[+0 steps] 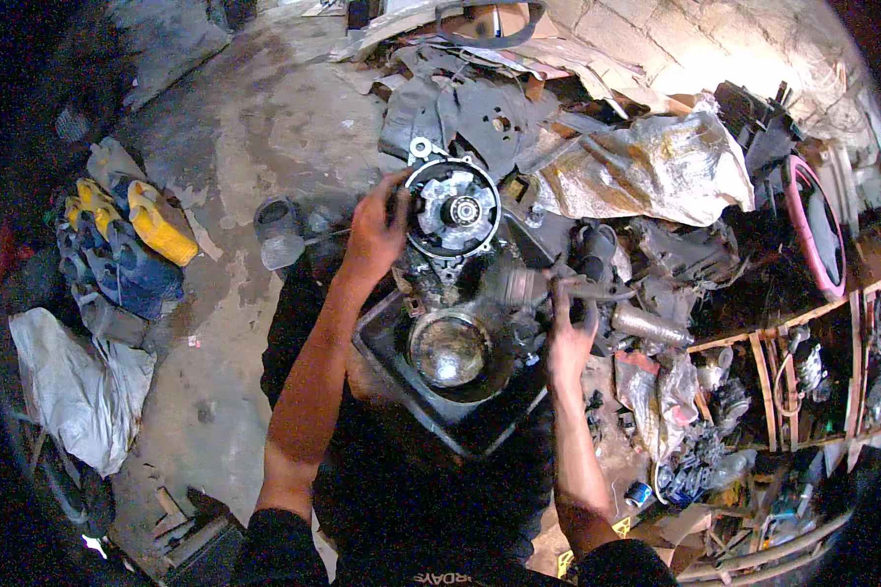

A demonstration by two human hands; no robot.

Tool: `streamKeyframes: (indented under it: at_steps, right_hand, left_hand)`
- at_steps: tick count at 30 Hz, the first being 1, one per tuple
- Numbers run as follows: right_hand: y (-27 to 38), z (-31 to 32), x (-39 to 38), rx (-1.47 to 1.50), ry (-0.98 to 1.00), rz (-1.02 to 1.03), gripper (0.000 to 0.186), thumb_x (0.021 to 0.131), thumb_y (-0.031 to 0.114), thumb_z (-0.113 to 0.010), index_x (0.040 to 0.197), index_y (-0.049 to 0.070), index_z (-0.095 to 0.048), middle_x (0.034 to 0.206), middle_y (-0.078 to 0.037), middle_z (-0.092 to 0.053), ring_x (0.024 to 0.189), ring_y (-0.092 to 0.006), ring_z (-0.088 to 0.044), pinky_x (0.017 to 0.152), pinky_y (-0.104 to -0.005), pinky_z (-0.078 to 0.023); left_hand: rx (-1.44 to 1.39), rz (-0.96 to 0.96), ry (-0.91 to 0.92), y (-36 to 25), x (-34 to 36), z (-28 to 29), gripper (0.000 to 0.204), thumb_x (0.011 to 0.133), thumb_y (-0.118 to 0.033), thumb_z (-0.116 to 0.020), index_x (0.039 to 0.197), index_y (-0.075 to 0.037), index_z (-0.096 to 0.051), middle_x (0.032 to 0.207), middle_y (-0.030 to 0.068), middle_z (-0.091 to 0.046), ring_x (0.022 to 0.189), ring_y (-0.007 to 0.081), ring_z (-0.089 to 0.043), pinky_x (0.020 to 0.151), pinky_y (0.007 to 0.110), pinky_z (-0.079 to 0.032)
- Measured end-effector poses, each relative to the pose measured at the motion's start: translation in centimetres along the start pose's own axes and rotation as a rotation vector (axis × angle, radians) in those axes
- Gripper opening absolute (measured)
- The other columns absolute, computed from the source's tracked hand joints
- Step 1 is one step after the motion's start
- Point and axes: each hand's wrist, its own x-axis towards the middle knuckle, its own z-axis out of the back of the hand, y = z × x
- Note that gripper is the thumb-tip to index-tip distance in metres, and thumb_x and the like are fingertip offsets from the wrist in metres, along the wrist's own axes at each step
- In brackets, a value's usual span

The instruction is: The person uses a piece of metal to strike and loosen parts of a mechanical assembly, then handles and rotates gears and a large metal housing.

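Hands on a round engine part above a black tray

Parts counted first: one round metal housing [452, 209] with a bearing at its centre, one black square tray [394, 364] below it, one shiny metal bowl [448, 347] sitting inside that tray, and one pair of pliers [589, 291]. Off to the person's left lie one heap of blue and yellow cloth [127, 245] and one crumpled pale sack [73, 386] on the concrete floor [255, 127]. One pink-rimmed ring [814, 225] leans among the clutter at the right.

The round housing stands at the top of the greasy engine block, just above the tray and between the two hands, nearer the left one.

The left hand [374, 235] is curled around the housing's left rim, fingers bent onto its edge and touching it. The right hand [568, 338] sits lower and to the right, just beside the tray's upper corner; its fingers are closed around the handles of the pliers, whose head points up and right toward a grey cylinder [651, 326]. How tightly it squeezes is not clear.
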Motion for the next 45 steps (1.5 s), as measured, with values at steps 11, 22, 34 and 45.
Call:
streamKeyframes:
  at_steps: [11,22,34,45]
  right_hand:
    - [1.7,-5.5,2.3,-0.038,0.030,0.170,0.027,0.084,0.011,-0.065,0.110,0.004,-0.061,0.100,-0.007,-0.062,0.091,-0.0159,-0.055,0.086,-0.0302,-0.043]
    - [1.7,-6.2,-1.4,-0.165,0.112,0.074,0.032,0.074,0.007,-0.067,0.105,0.001,-0.062,0.102,-0.016,-0.065,0.098,-0.0257,-0.062,0.088,-0.0356,-0.046]
    - [1.1,-5.7,-1.2,-0.149,0.142,0.214,0.034,0.074,0.003,-0.065,0.108,0.000,-0.062,0.104,-0.017,-0.065,0.098,-0.0285,-0.063,0.090,-0.0347,-0.046]
    - [0.0,-3.3,-2.1,-0.347,0.540,0.590,0.030,0.074,0.002,-0.064,0.104,0.005,-0.066,0.102,-0.013,-0.065,0.097,-0.0290,-0.060,0.087,-0.0361,-0.047]
  left_hand:
    - [-0.163,0.274,-0.124,1.7,1.8,-3.9,0.051,0.097,-0.041,-0.035,0.124,0.001,-0.048,0.122,0.0224,-0.053,0.114,0.0361,-0.050,0.098,0.039,-0.037]
    - [0.038,0.112,-0.142,1.2,0.7,-4.5,0.038,0.100,-0.030,-0.032,0.117,0.001,-0.047,0.111,0.0248,-0.054,0.103,0.0393,-0.053,0.088,0.043,-0.041]
    - [0.012,0.136,-0.163,1.1,0.0,-4.6,0.038,0.100,-0.031,-0.029,0.118,0.001,-0.044,0.107,0.0256,-0.051,0.103,0.0405,-0.050,0.090,0.044,-0.038]
    - [-0.132,0.221,-0.145,0.6,-0.4,-3.8,0.037,0.098,-0.035,-0.038,0.112,-0.002,-0.044,0.107,0.0217,-0.052,0.100,0.0369,-0.050,0.092,0.042,-0.037]
